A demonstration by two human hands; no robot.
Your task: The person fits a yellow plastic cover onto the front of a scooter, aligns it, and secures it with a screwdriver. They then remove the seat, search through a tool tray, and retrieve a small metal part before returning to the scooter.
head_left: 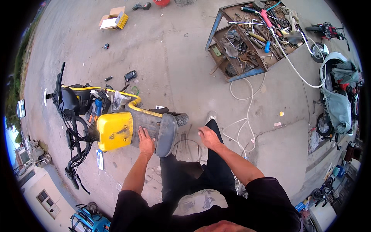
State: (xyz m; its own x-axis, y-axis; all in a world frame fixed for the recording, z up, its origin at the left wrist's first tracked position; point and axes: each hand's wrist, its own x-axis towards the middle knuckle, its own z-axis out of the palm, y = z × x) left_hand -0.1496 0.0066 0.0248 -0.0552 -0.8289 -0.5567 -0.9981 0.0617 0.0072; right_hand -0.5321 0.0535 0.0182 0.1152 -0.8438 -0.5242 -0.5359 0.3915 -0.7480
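A yellow and grey scooter (114, 129) stands in front of me on the left, its black handlebar (79, 141) at the left and its dusty grey seat (167, 135) near my knees. My left hand (146, 142) lies with fingers stretched on the grey deck between the yellow cover and the seat. Over my right leg, apart from the scooter, my right hand (210, 138) has its fingers curled in; whether anything is inside them is hidden. Tools and a blue-handled item (98, 106) rest in the scooter's open front part.
At the upper right stands a rusty metal tool cart (247, 72) full of tools. A pale hose (251, 104) trails from it across the ground. An open carton (113, 21), a cordless tool (142, 6) and a small black device (130, 75) lie ahead. More scooters (336, 104) line the right.
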